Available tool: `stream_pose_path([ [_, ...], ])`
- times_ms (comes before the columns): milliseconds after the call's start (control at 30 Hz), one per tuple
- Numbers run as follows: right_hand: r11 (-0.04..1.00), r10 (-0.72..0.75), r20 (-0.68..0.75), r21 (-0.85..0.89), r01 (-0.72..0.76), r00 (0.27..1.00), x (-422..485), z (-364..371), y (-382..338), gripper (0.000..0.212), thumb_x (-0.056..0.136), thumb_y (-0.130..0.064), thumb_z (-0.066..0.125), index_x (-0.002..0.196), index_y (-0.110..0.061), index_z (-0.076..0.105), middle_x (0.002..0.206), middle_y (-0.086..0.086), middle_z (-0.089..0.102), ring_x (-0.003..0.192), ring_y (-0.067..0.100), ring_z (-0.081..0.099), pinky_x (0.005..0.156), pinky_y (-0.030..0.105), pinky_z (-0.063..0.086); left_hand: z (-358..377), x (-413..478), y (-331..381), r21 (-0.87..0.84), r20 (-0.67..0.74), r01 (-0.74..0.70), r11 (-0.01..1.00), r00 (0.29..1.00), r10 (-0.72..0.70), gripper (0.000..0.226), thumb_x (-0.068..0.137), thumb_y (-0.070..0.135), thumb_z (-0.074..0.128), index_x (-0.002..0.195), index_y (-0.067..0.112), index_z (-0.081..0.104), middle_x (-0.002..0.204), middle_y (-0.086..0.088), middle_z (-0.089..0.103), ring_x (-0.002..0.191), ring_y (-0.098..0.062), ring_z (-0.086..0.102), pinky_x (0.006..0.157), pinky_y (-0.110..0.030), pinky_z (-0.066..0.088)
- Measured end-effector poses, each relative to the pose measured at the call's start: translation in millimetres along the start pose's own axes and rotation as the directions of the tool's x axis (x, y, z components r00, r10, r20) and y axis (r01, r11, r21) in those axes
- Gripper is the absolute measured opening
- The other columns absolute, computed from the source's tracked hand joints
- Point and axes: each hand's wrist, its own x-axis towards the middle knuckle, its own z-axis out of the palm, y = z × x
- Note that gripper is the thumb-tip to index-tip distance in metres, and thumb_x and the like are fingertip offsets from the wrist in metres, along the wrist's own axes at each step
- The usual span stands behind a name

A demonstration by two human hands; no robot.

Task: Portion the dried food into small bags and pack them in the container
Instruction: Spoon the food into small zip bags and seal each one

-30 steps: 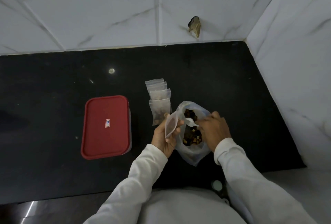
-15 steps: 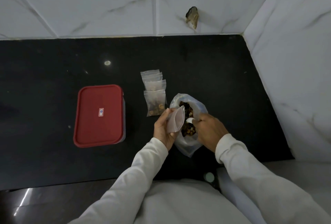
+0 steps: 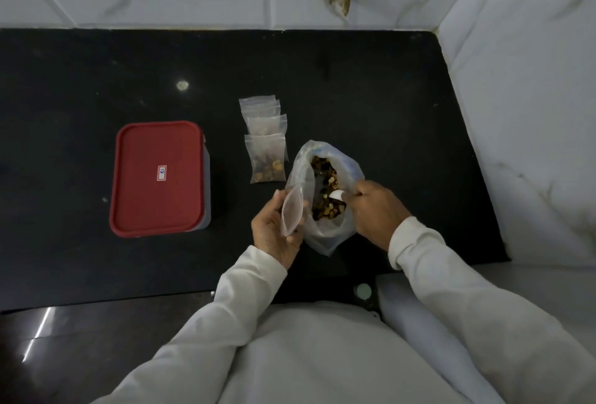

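Clear bag (image 3: 293, 210) in curled left fingers (image 3: 276, 203)

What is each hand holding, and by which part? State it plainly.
Left hand grips a small empty bag by its lower end. Right hand grips a white spoon by its handle, bowl inside the large food bag.

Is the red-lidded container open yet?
No, the red lid sits flat on the container, which stands beside the filled small bags.
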Motion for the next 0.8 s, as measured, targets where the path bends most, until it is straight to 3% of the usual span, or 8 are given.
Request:
stream_pose_path([
  [100,0.999,-0.027,-0.078,0.021,0.029,0.997,-2.4,14.4,-1.0,0.025,0.071,-0.004,0.077,0.094,0.001,0.072,0.079,0.011,0.057,0.061,0.026,0.058,0.047,0.034,0.053,-4.0,0.0,-13.2,0.031,-0.054,-0.029,0.999,0.998,0.031,0.036,0.085,0.042,0.057,0.1,0.01,0.063,0.082,-0.006,0.056,0.046,-0.009,0.053,0.03,-0.015,0.036],
  [300,0.984,-0.052,-0.099,0.164,0.068,0.994,-12.5,17.9,-8.9,0.024,0.059,0.001,0.073,0.084,-0.001,0.073,0.071,0.008,0.057,0.048,0.027,0.055,0.042,0.023,0.039,2.2,15.2,-29.1,0.018,-0.166,-0.112,0.994,0.98,0.113,0.032,0.096,0.041,0.048,0.094,0.011,0.06,0.077,-0.006,0.048,0.039,-0.009,0.048,0.031,-0.017,0.033],
  [367,0.961,0.024,-0.12,0.276,0.01,0.992,-11.9,17.6,-8.1,0.016,0.068,-0.003,0.066,0.081,-0.003,0.076,0.069,0.009,0.058,0.051,0.029,0.057,0.044,0.028,0.044,5.2,17.5,-31.1,0.015,-0.167,-0.136,0.991,0.976,0.136,0.032,0.097,0.04,0.047,0.093,0.011,0.06,0.077,-0.007,0.048,0.04,-0.01,0.049,0.03,-0.017,0.032],
  [467,0.873,0.177,-0.084,0.473,-0.117,0.981,-11.4,19.7,-3.4,0.015,0.08,-0.006,0.065,0.086,-0.008,0.079,0.077,0.011,0.067,0.068,0.028,0.063,0.064,0.038,0.055,8.6,17.3,-30.3,-0.003,-0.171,-0.158,0.987,0.973,0.155,0.034,0.099,0.039,0.044,0.089,0.012,0.063,0.077,-0.008,0.05,0.039,-0.01,0.05,0.029,-0.016,0.032],
  [533,0.777,0.267,-0.027,0.597,-0.198,0.963,-10.8,17.0,-1.2,0.015,0.082,-0.006,0.068,0.09,-0.011,0.079,0.086,0.007,0.073,0.08,0.02,0.067,0.076,0.019,0.052,9.6,17.4,-29.9,-0.015,-0.181,-0.159,0.987,0.971,0.154,0.033,0.099,0.039,0.045,0.09,0.012,0.064,0.079,-0.007,0.051,0.04,-0.01,0.052,0.03,-0.016,0.033],
  [600,0.679,0.323,0.093,0.671,-0.299,0.942,-8.8,11.1,0.0,0.016,0.085,-0.007,0.067,0.093,-0.013,0.079,0.091,0.001,0.074,0.085,0.01,0.065,0.074,-0.001,0.042,10.3,17.4,-29.8,-0.041,-0.192,-0.158,0.987,0.97,0.147,0.031,0.097,0.038,0.047,0.092,0.012,0.063,0.082,-0.007,0.052,0.041,-0.009,0.054,0.032,-0.015,0.035],
  [733,0.537,0.365,0.266,0.723,-0.435,0.892,-0.2,6.7,2.9,0.019,0.084,-0.007,0.065,0.092,-0.017,0.08,0.092,-0.007,0.074,0.092,0.004,0.062,0.073,-0.001,0.039,10.7,18.7,-27.7,-0.09,-0.195,-0.154,0.984,0.972,0.134,0.031,0.099,0.038,0.046,0.1,0.012,0.063,0.086,-0.006,0.054,0.044,-0.009,0.059,0.037,-0.014,0.043],
  [800,0.521,0.4,0.253,0.728,-0.446,0.881,1.8,8.9,-0.8,0.02,0.084,-0.008,0.064,0.091,-0.018,0.08,0.09,-0.011,0.073,0.09,0.003,0.062,0.073,-0.002,0.039,11.7,19.4,-26.6,-0.103,-0.187,-0.16,0.982,0.972,0.139,0.031,0.099,0.037,0.046,0.105,0.011,0.063,0.088,-0.006,0.055,0.047,-0.009,0.061,0.039,-0.014,0.045],
])
